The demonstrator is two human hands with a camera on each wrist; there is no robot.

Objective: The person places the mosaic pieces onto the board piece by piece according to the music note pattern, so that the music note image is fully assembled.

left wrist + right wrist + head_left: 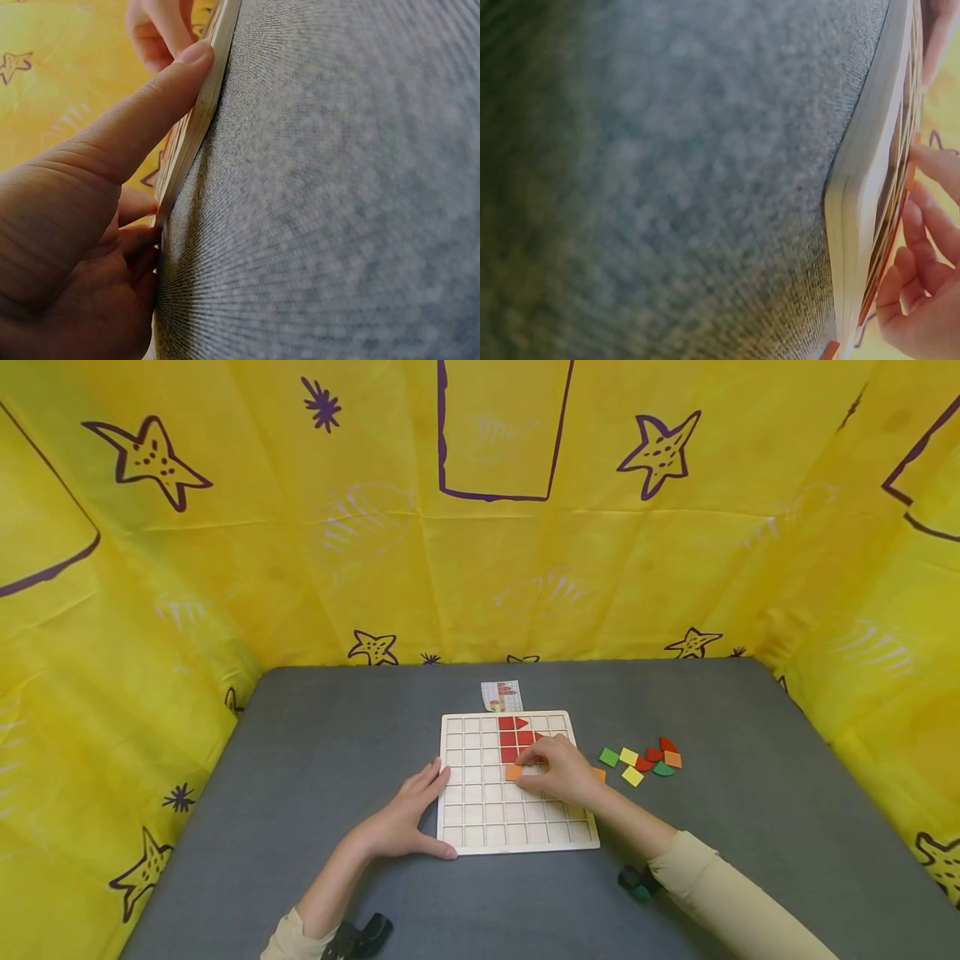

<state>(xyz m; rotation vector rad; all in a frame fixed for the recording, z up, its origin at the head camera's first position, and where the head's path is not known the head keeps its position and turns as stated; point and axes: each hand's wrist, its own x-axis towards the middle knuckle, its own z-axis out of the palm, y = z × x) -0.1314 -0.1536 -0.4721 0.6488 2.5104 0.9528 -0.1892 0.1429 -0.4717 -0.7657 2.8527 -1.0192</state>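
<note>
A pale square wooden grid board (471, 814) lies on the dark grey table. Along its left edge rests my left hand (401, 818), fingers spread, with the thumb on the lower left corner; the left wrist view shows that thumb (161, 94) straight over the rim. My right hand (558, 770) reaches over the board and pinches an orange square tile (513, 772) between thumb and index finger, right at the grid. Just above it several red tiles (507, 738) sit in the grid, some pointed; the hand partly covers them.
Right of the board lie loose tiles: a green square (609, 757), yellow squares (632, 776), red pieces (667, 744), a green curved piece (663, 769) and an orange square (672, 760). Another orange tile (599, 774) shows beside my right wrist. A small pattern card (501, 696) lies behind the board.
</note>
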